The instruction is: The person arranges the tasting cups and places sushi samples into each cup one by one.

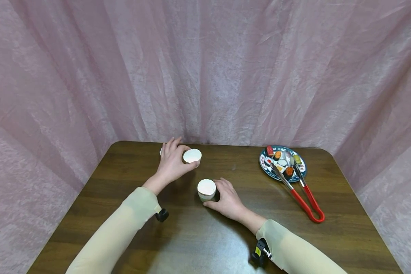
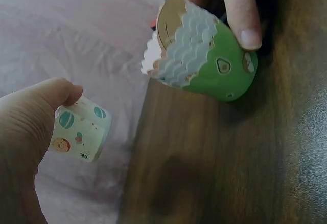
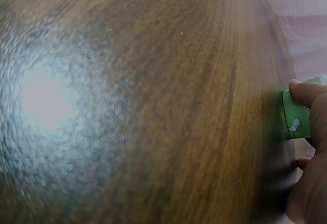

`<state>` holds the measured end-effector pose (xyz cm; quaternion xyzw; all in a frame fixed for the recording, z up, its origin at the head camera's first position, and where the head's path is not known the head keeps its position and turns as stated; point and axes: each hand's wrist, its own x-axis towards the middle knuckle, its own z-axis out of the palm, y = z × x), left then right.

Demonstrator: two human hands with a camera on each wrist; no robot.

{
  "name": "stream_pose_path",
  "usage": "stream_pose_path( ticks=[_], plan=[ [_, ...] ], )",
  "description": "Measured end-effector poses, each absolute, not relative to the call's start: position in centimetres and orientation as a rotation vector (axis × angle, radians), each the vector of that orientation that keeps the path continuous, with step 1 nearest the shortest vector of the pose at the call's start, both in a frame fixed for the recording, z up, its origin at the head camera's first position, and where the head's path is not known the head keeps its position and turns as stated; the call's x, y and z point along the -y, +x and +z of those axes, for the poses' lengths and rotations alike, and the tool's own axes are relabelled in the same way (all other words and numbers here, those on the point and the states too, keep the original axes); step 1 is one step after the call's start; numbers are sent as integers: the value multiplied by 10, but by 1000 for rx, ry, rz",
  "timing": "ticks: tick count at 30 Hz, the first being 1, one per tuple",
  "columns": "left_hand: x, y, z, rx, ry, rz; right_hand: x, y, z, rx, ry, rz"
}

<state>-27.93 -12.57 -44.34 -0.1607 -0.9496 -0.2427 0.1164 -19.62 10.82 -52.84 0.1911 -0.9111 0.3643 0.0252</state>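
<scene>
My left hand (image 1: 172, 161) pinches a pale paper baking cup (image 2: 82, 132) printed with teal and brown shapes. In the left wrist view this cup is held above the table, and a dark shadow lies on the wood nearby. Nearer to me, my right hand (image 1: 230, 199) holds a green paper baking cup (image 2: 225, 73) between thumb and fingers. Its upper part is white and scalloped, with layered rims showing. This green cup (image 1: 206, 189) stands upright at the table's middle, its white inside facing up. The right wrist view catches only part of it, beside the thumb.
At the back right, a patterned blue-and-white plate (image 1: 264, 169) carries several sushi-like pieces. Red-handled tongs (image 1: 303, 203) lie across it, handles reaching onto the wooden table (image 1: 123, 163). A small white edge (image 1: 161, 151) peeks out behind my left hand. Pink curtains (image 1: 205, 76) hang behind the table.
</scene>
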Motion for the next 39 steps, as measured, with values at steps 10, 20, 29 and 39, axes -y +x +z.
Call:
stream_pose_path(
  ticks=[10, 20, 29, 39],
  plan=[
    [116, -302, -460, 2844, -472, -686, -108, -196, -528, 2817, 594, 1132],
    [116, -320, -474, 2887, -427, -549, -109, -196, -528, 2814, 598, 1122],
    [117, -331, -484, 2944, -411, -523, -109, -195, -527, 2813, 598, 1128],
    [115, -339, -487, 2999, -381, -457, -109, -195, -527, 2819, 598, 1132]
  ],
)
